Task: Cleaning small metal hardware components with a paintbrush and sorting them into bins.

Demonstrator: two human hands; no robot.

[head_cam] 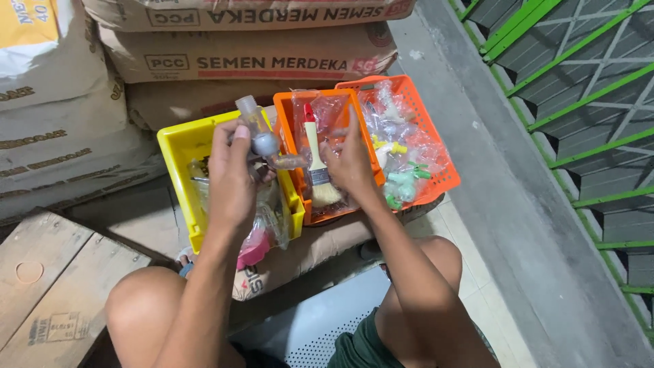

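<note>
Left hand [231, 170] fingers grip a bagged grey fitting [262, 140]; right hand [351, 163] fingers close on a bag in the orange bin [286, 116]; bins look still mixed

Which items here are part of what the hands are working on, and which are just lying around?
In use:
- left hand holding a grey pipe fitting
- right hand in the orange tray
- paintbrush
- yellow tray

Lying about:
- orange mesh basket of bagged parts
- cement sacks
- wooden crate
</note>
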